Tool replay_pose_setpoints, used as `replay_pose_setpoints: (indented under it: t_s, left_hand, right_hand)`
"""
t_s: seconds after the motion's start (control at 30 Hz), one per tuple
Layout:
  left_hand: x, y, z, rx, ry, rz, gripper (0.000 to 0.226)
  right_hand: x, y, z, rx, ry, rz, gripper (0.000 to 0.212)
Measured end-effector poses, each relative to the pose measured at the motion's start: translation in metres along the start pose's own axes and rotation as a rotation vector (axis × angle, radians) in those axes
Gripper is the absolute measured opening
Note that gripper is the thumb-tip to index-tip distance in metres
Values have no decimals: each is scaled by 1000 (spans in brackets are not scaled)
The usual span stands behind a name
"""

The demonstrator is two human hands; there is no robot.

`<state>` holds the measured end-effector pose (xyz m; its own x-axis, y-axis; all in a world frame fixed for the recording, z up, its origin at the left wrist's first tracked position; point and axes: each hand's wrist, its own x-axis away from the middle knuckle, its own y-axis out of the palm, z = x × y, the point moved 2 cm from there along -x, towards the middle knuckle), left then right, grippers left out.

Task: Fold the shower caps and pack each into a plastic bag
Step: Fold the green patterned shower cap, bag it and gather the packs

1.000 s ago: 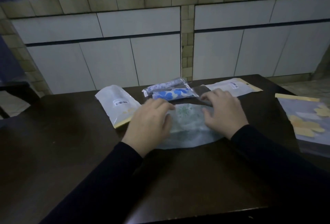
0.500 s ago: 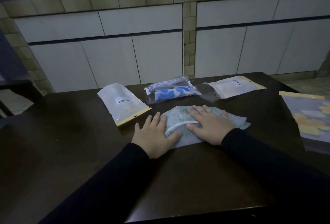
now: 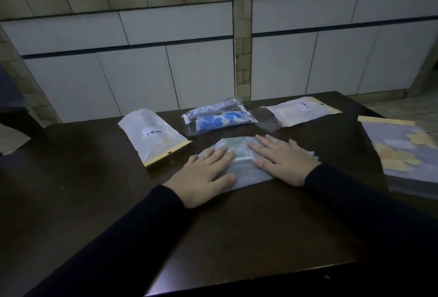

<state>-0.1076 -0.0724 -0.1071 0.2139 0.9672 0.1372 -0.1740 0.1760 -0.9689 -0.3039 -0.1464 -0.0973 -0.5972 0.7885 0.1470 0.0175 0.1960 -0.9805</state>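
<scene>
Left hand (image 3: 203, 173) slid fully onto the shower cap (image 3: 239, 152) since a half-second ago, right hand (image 3: 282, 159) alongside, both flat with fingers spread. Crease getting pressed, bagging probably next.

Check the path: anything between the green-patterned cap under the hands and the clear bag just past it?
Nothing visible blocks it. Both the left hand and right hand press flat on the folded cap. The empty clear bag lies beyond it, with only bare table between; the packed blue-flower cap sits to the bag's left.
</scene>
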Motion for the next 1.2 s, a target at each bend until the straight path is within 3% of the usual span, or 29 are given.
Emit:
replay_pose_setpoints:
  t_s: [0.13, 0.27, 0.37, 0.43, 0.53, 0.63, 0.7, 0.8, 0.97, 1.03, 1.2]
  left_hand:
    - [5, 2, 5, 27, -65, -34, 62]
    - [16, -7, 14, -22, -102, -60, 74]
    - [32, -28, 19, 25, -155, 10, 78]
    - [38, -40, 19, 126, -181, 103, 60]
    - [32, -43, 13, 1, -143, 312, 42]
    - [23, -33, 6, 5, 52, 493, 38]
    - [20, -22, 2, -13, 62, 372, 62]
    - [20, 0, -5, -62, -36, 63, 86]
    - [26, 1, -5, -17, -32, -28, 83]
    - [29, -2, -3, 36, 4, 52, 77]
    - [38, -10, 8, 67, 266, 412, 45]
  right_hand:
    - [2, -1, 7, -43, -34, -34, 56]
    - [11, -9, 4, -138, -35, -11, 57]
    - [10, -11, -4, -67, -86, 174, 52]
    - [9, -10, -19, -27, -178, 362, 39]
    - [6, -4, -44, -17, -177, 461, 24]
    - [0, 0, -54, -140, -135, 329, 33]
    - [-2, 0, -51, -150, -130, 192, 46]
    - [3, -1, -44, -76, -120, -49, 69]
    - [-4, -3, -23, -74, -127, -158, 77]
    - [-3, -5, -16, -72, -166, -102, 69]
    - [23, -11, -15, -265, -419, 331, 24]
